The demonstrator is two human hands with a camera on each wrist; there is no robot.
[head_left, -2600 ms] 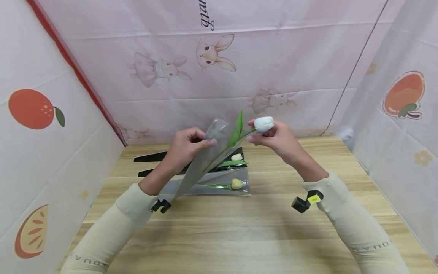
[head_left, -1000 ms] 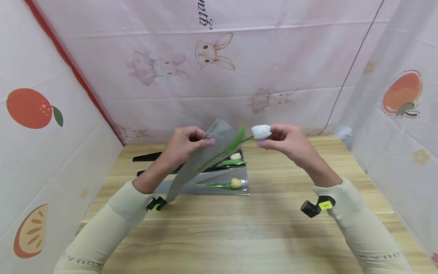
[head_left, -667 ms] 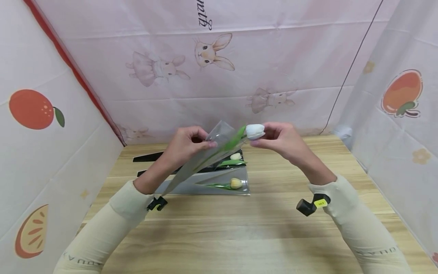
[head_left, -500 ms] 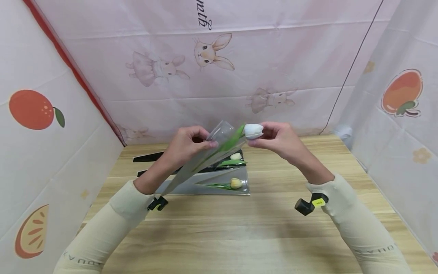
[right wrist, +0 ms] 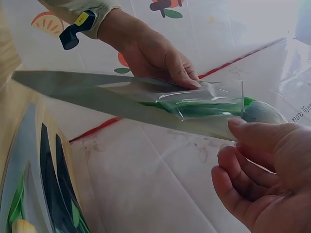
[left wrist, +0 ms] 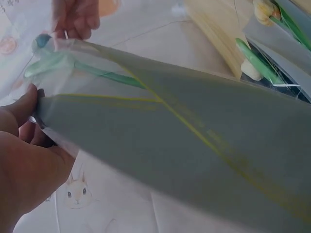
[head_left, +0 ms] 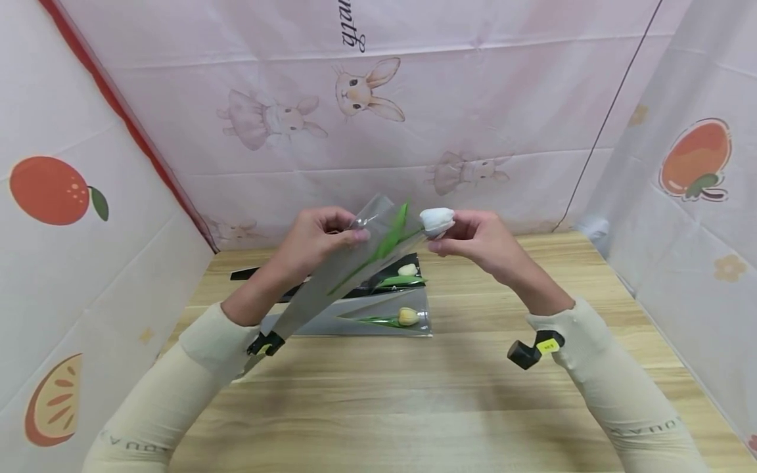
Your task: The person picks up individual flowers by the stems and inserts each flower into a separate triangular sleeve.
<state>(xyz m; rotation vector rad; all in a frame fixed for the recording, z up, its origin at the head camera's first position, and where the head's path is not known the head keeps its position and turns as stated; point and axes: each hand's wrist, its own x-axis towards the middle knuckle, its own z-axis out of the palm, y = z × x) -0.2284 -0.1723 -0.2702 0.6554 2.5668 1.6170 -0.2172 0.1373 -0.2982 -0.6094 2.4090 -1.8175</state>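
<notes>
My left hand [head_left: 313, 243] pinches the upper edge of a grey sleeve with a clear front [head_left: 319, 282], held slanted above the table. Inside it lies the stem of a white artificial tulip, its green leaf [head_left: 390, 240] partly sticking out of the open end. The white bloom [head_left: 437, 222] is outside the sleeve's mouth. My right hand [head_left: 481, 243] pinches at the bloom, thumb below it; in the right wrist view the thumb [right wrist: 243, 128] also lies close to the sleeve's corner, partly covering the bloom [right wrist: 265, 112].
Under the held sleeve, a grey sleeve with a yellow tulip [head_left: 408, 316] lies on the wooden table [head_left: 414, 394]. Behind it are black sleeves, with a pale tulip [head_left: 408, 270] in view. Printed cloth walls [head_left: 473, 112] enclose the table at the back and sides.
The bloom shifted right and down, then came back left with the right hand. Lately my left hand has moved up and slightly left with the sleeve, and the leaf stands more upright.
</notes>
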